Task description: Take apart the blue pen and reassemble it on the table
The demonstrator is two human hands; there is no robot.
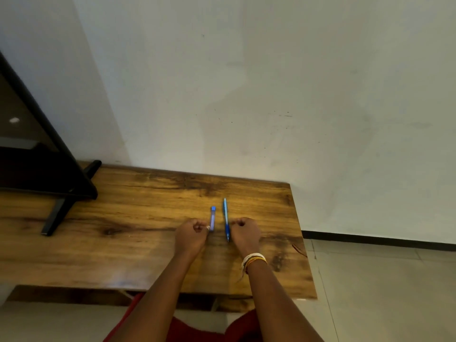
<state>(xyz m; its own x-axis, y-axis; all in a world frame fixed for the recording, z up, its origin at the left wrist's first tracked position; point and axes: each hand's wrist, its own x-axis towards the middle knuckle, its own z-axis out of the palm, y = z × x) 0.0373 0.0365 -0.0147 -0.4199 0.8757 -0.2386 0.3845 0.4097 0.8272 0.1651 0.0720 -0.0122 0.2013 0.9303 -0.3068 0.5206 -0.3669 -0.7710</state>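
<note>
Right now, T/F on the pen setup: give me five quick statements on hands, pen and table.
1. The blue pen lies on the wooden table. True.
2. The left hand is lifting the pen clear of the table. False: the pen lies flat beside the right hand; nothing is lifted.
3. A short tube with a blue cap lies left of the pen. True.
4. Both hands are spread flat, palms down. False: both are curled into loose fists.
5. The banded wrist is the left one. False: the bands are on the right wrist.
</note>
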